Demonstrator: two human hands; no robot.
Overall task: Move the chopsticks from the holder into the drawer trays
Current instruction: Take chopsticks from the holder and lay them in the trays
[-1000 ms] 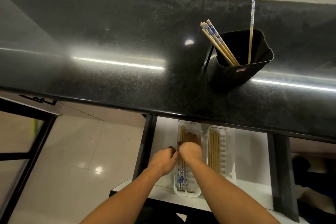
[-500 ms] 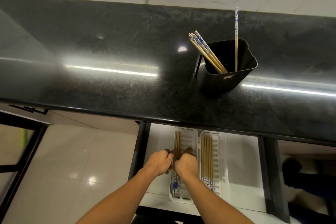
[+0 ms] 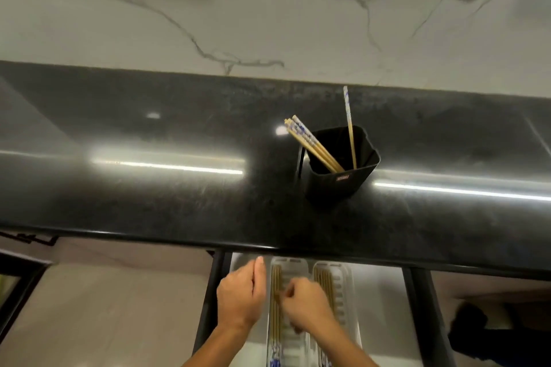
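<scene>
A black holder (image 3: 343, 176) stands on the dark counter with a leaning bundle of chopsticks (image 3: 313, 143) and one upright chopstick (image 3: 349, 125) in it. Below the counter edge an open drawer holds two white trays. Chopsticks (image 3: 275, 319) lie lengthwise in the left tray (image 3: 290, 267). More chopsticks (image 3: 323, 277) lie in the right tray (image 3: 343, 280). My left hand (image 3: 240, 295) is beside the left tray's left rim, fingers stretched forward, holding nothing. My right hand (image 3: 307, 304) is over the left tray with curled fingers touching its chopsticks; blur hides whether it grips them.
The black counter (image 3: 179, 202) overhangs the back of the drawer, with a white marble wall (image 3: 268, 9) behind it. Black drawer rails (image 3: 213, 292) flank the drawer. Pale floor tiles (image 3: 104, 316) lie to the left, and a dark shape (image 3: 471, 325) is at lower right.
The view has tilted up, so the holder and drawer sit lower in frame. My left hand has come off the chopsticks and moved left of the tray; my right hand stays over it.
</scene>
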